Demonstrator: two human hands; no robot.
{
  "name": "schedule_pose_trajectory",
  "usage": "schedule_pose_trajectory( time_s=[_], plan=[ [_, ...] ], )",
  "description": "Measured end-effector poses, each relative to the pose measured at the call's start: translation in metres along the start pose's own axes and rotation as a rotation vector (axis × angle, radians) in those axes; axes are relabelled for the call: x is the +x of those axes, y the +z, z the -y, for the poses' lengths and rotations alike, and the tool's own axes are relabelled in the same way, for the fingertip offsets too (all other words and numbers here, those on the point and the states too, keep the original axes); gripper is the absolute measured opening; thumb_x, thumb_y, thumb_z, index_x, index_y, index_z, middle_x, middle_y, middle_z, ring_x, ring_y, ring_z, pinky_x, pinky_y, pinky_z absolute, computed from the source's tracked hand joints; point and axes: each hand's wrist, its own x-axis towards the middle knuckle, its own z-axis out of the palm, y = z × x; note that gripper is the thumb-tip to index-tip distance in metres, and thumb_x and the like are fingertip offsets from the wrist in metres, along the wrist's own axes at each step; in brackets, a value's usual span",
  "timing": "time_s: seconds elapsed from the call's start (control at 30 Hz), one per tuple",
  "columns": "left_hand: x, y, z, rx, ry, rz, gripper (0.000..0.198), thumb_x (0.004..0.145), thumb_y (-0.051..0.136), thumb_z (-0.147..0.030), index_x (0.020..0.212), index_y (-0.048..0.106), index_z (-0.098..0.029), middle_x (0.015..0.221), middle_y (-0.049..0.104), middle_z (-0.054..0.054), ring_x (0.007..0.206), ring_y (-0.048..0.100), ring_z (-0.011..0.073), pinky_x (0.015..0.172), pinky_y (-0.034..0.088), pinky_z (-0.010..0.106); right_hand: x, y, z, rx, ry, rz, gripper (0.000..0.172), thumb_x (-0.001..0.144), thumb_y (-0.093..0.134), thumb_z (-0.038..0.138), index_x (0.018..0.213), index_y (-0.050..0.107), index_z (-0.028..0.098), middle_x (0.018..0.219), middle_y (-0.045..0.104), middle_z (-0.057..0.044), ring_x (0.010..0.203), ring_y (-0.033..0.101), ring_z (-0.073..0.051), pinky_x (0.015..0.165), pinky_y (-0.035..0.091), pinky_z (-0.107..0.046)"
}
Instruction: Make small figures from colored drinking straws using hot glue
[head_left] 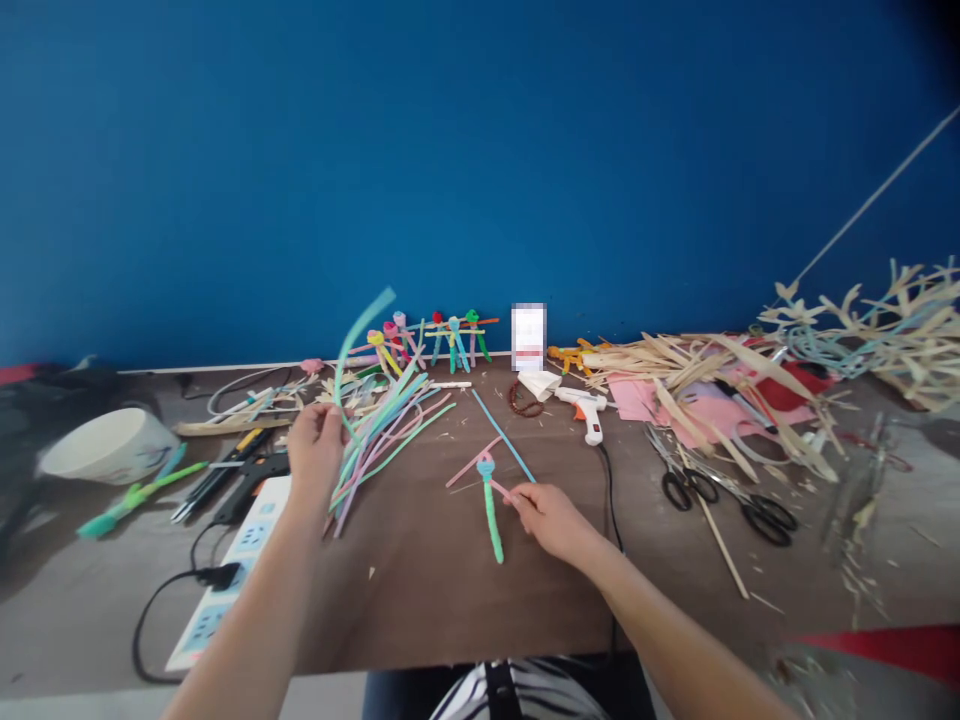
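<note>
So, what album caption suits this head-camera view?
Left hand lifts a curved teal pipe cleaner; right hand pinches a green pipe-cleaner twist.

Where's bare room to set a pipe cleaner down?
Bare brown mat lies below the pipe-cleaner bundle, between your left hand and the green coiled piece. A smaller patch sits between the blue pipe cleaner and the glue gun. Straw strips crowd the right.
</note>
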Motion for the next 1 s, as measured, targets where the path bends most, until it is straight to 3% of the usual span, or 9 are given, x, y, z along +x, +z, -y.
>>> schedule_pose_trajectory(
  time_s=[0.1, 0.23, 0.33, 0.4, 0.53, 0.63, 0.73, 0.87, 1.0],
  plan=[
    [-0.033, 0.008, -0.032, -0.526, -0.135, 0.102, 0.019, 0.066, 0.055, -0.032, 0.071, 0.043, -0.018, 0.06, 0.053, -0.004, 0.04, 0.04, 0.0046, 0.038, 0.029, 0.016, -0.005, -0.006, 0.004, -0.384, -0.158, -0.188, 0.02, 0.081, 0.041, 0.027, 0.075, 0.059, 0.018, 0.075, 0.059, -0.006, 0.071, 0.053, -0.016, 0.065, 0.037, -0.026],
    [-0.088, 0.023, -0.06, -0.638, -0.332, 0.451, 0.028, 0.06, 0.064, -0.029, 0.082, 0.05, -0.018, 0.066, 0.057, -0.002, 0.046, 0.05, 0.0069, 0.04, 0.035, 0.016, -0.017, -0.017, 0.023, -0.267, -0.275, -0.326, 0.019, 0.08, 0.043, 0.022, 0.088, 0.059, 0.018, 0.091, 0.058, -0.008, 0.087, 0.052, -0.019, 0.076, 0.038, -0.029],
    [-0.122, 0.035, -0.067, -0.537, -0.336, 0.701, 0.018, 0.065, 0.062, -0.026, 0.076, 0.052, -0.016, 0.067, 0.061, 0.001, 0.05, 0.054, 0.0099, 0.043, 0.039, 0.019, -0.027, -0.025, 0.041, 0.071, -0.271, -0.206, 0.022, 0.082, 0.042, 0.028, 0.096, 0.057, 0.019, 0.088, 0.061, -0.006, 0.077, 0.056, -0.016, 0.068, 0.043, -0.025],
    [-0.134, 0.043, -0.069, -0.475, -0.285, 0.769, 0.013, 0.068, 0.059, -0.025, 0.076, 0.054, -0.016, 0.06, 0.058, 0.0, 0.049, 0.052, 0.0095, 0.044, 0.038, 0.019, -0.032, -0.028, 0.048, 0.169, -0.244, -0.053, 0.02, 0.08, 0.046, 0.03, 0.091, 0.058, 0.019, 0.078, 0.063, -0.003, 0.069, 0.056, -0.014, 0.062, 0.043, -0.023],
    [-0.127, 0.054, -0.065, -0.3, -0.102, 0.895, 0.017, 0.071, 0.054, -0.024, 0.085, 0.056, -0.015, 0.077, 0.063, 0.006, 0.063, 0.056, 0.0138, 0.052, 0.043, 0.022, -0.034, -0.026, 0.041, 0.227, -0.15, 0.037, 0.019, 0.077, 0.047, 0.029, 0.066, 0.058, 0.017, 0.057, 0.057, 0.001, 0.053, 0.052, -0.011, 0.053, 0.041, -0.022],
    [-0.104, 0.06, -0.054, -0.045, 0.17, 0.943, 0.04, 0.069, 0.052, -0.018, 0.109, 0.049, -0.018, 0.101, 0.059, 0.009, 0.085, 0.056, 0.0195, 0.066, 0.046, 0.029, -0.033, -0.028, 0.027, 0.448, -0.052, -0.084, 0.021, 0.077, 0.047, 0.03, 0.09, 0.057, 0.017, 0.051, 0.054, 0.003, 0.044, 0.049, -0.01, 0.047, 0.041, -0.023],
    [-0.082, 0.067, -0.042, 0.208, 0.517, 0.99, 0.052, 0.067, 0.047, -0.007, 0.117, 0.046, -0.021, 0.119, 0.05, 0.008, 0.111, 0.041, 0.0224, 0.095, 0.029, 0.039, -0.04, -0.038, 0.017, 0.59, -0.079, -0.298, 0.035, 0.077, 0.048, 0.031, 0.11, 0.048, 0.018, 0.05, 0.056, 0.004, 0.044, 0.051, -0.011, 0.049, 0.043, -0.024],
    [-0.068, 0.078, -0.036, 0.423, 0.752, 1.219, 0.055, 0.063, 0.046, -0.002, 0.115, 0.047, -0.019, 0.121, 0.048, 0.01, 0.114, 0.038, 0.0233, 0.095, 0.029, 0.038, -0.058, -0.058, 0.015, 0.624, -0.212, -0.505, 0.019, 0.079, 0.047, 0.029, 0.092, 0.056, 0.018, 0.073, 0.065, -0.004, 0.062, 0.06, -0.015, 0.058, 0.046, -0.028],
    [-0.069, 0.089, -0.041, 0.561, 0.854, 1.303, 0.035, 0.066, 0.048, -0.008, 0.099, 0.055, -0.017, 0.106, 0.055, 0.013, 0.105, 0.044, 0.0266, 0.086, 0.035, 0.038, -0.079, -0.075, 0.027, 0.557, -0.41, -0.592, 0.027, 0.084, 0.035, 0.027, 0.099, 0.054, 0.017, 0.099, 0.062, -0.012, 0.079, 0.061, -0.021, 0.065, 0.048, -0.036]
  ],
)
